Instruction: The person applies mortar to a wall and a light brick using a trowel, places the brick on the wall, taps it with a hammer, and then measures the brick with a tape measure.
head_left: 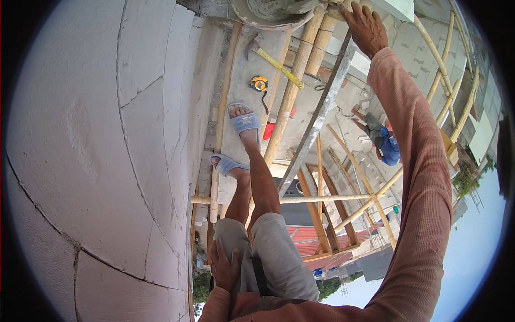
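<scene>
My right hand (367, 31) reaches far forward, fingers stretched and slightly apart, beside the upper end of a long grey metal bar (326, 104). The tips lie near the bamboo pole ends and a white block (396, 7); exactly what they touch is unclear. My left hand (225, 266) lies flat on my left thigh over grey shorts, holding nothing. On the plank by my sandalled feet are an orange and black tape measure (258, 83) and a hammer with a yellow handle (279, 68). Beyond them sits a bucket (273, 13) with grey mortar.
A wall of pale blocks (91, 134) rises close on my left. Bamboo scaffold poles (289, 96) run beside and under my feet, with a drop to the right. Below are a person in a blue shirt (389, 146) and brown wooden frames (322, 220).
</scene>
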Demonstrator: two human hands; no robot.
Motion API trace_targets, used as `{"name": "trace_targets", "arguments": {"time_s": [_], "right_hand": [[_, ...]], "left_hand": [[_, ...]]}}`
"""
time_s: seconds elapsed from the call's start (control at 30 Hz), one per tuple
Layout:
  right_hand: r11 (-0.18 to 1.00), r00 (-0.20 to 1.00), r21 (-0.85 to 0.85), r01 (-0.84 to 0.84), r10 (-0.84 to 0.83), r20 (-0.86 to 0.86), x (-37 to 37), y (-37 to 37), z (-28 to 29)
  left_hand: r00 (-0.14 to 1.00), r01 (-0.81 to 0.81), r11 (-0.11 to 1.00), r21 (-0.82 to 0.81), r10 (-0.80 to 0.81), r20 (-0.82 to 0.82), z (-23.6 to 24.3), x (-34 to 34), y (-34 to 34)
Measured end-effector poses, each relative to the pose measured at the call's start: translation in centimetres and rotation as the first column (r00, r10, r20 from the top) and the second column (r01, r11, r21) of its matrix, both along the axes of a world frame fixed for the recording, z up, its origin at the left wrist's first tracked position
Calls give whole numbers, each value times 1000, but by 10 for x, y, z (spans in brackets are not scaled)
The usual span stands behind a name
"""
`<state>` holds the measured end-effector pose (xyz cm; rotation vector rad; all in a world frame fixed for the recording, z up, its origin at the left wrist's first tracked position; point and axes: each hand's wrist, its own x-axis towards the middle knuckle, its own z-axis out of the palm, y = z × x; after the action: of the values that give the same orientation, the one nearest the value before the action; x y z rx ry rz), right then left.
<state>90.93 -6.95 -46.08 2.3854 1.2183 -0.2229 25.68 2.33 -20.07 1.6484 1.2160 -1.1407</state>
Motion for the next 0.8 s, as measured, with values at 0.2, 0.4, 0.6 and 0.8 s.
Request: {"name": "trace_targets", "arguments": {"time_s": [0.2,0.4,0.6,0.8], "right_hand": [[996,997,-63,64,-66,-33,-10,-20,2],[996,997,56,70,-68,-34,-1,-46,-33],[922,951,262,287,-241,-194,-63,-21,-96],[927,921,50,373,-363,-142,-105,-102,-87]], "left_hand": [[814,-436,876,-205,482,325,-112,113,17],[250,-595,289,-750,953,169,-364,387,51],[340,-164,892,-420,451,825,-507,487,145],[358,-450,623,-640,782,511,-519,488,89]]}}
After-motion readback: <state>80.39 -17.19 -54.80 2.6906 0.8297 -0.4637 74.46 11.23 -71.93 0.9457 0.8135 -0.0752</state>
